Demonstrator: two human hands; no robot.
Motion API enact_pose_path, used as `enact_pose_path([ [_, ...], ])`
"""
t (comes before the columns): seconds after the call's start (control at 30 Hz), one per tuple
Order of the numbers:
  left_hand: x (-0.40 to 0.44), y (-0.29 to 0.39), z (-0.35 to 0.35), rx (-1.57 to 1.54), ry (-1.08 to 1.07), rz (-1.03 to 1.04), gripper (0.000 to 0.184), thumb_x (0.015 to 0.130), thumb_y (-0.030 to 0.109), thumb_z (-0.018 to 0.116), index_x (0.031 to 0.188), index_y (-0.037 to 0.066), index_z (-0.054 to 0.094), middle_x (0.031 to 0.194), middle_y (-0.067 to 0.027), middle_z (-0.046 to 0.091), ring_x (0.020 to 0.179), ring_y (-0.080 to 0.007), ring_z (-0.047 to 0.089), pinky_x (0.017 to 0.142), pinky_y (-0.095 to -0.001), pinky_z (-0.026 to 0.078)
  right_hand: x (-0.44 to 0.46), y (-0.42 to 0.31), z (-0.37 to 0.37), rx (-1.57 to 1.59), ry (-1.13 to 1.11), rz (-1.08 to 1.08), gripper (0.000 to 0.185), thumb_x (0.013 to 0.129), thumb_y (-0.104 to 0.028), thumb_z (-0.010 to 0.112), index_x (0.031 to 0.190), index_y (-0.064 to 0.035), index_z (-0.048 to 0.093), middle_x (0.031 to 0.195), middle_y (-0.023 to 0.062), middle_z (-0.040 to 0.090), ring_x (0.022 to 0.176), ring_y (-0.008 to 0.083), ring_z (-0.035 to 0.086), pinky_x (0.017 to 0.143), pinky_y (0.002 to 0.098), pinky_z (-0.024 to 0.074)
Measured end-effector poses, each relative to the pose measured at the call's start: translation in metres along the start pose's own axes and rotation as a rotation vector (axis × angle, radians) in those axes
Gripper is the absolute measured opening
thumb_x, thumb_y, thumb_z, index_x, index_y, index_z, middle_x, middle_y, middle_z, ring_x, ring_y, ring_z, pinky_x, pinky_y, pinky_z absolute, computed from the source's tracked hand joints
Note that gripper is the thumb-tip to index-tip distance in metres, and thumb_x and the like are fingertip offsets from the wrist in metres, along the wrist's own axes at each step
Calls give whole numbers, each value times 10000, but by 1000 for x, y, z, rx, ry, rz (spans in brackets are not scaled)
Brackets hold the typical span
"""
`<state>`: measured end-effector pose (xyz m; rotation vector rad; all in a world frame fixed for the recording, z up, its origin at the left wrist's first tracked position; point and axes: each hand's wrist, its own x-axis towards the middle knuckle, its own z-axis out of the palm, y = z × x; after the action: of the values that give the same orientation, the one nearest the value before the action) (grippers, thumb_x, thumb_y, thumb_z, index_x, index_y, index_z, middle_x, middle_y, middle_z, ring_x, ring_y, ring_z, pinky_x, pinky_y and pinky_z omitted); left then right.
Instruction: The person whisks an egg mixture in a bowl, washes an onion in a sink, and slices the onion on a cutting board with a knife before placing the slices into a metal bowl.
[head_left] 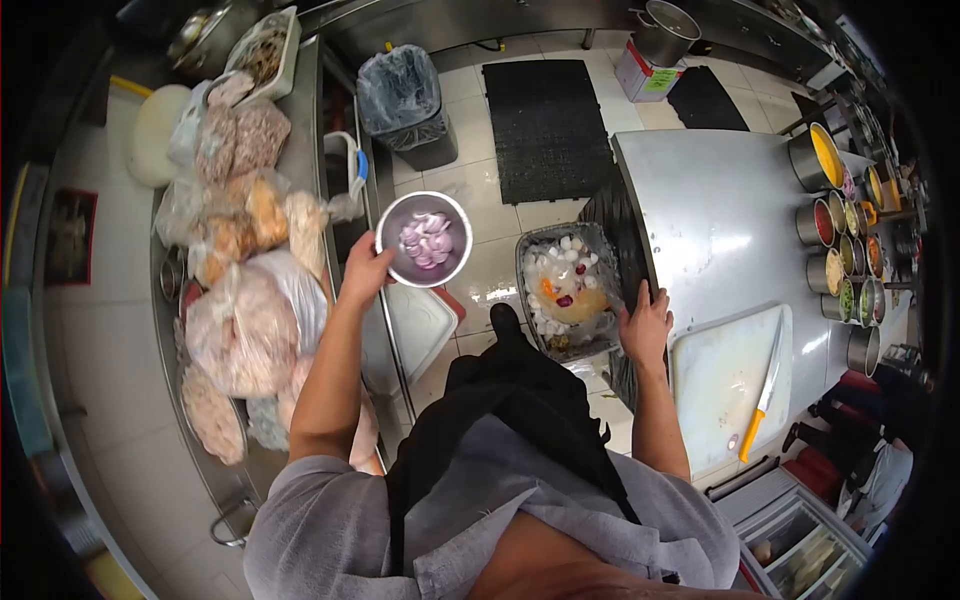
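Note:
My left hand (pixel 368 268) grips the rim of a round metal bowl (pixel 384 262). Sliced red onion (pixel 427 240) lies in the bottom of the bowl, which is held out over the floor. My right hand (pixel 645 325) is at the near right rim of a trash bin (pixel 524 290), its fingers closed on the edge of the plastic bin liner (pixel 622 345) beside the worktable. Eggshells, red onion scraps and crumpled clear plastic fill the bin.
On the steel worktable (pixel 700 230) are a white cutting board (pixel 715 380), a yellow-handled knife (pixel 765 395) and several metal food containers (pixel 820 160). Bagged raw meat (pixel 240 330) crowds the left counter. Another lined bin (pixel 405 100) stands ahead, near a black floor mat (pixel 545 130).

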<state>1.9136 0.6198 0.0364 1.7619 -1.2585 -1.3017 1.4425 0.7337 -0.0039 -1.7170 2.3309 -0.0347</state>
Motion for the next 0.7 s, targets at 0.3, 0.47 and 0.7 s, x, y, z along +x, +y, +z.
enact_pose_path([
  [0.3,103,26,-7,-102,96,4,141,909,53,601,1043,29,564,893,-69,638,711,-133,644,516,-283,577,92,-53,-68,312,-78,-158,554,915,-259,638,1395,-29,485,1248,209,621,1099,335,644,921,464,501],
  [0.47,168,71,92,-160,-213,13,217,958,83,600,1165,41,551,953,-61,653,749,-123,638,580,-276,549,196,-153,-64,878,-312,-75,383,940,-246,633,1231,0,591,997,194,689,900,294,694,768,378,536],
  [0.7,326,104,182,-498,-795,173,213,973,181,627,1119,47,552,1028,-63,615,873,-129,661,716,-285,552,331,-80,-20,1020,109,391,350,960,-233,563,1206,13,595,1009,94,650,852,189,601,792,336,495],
])
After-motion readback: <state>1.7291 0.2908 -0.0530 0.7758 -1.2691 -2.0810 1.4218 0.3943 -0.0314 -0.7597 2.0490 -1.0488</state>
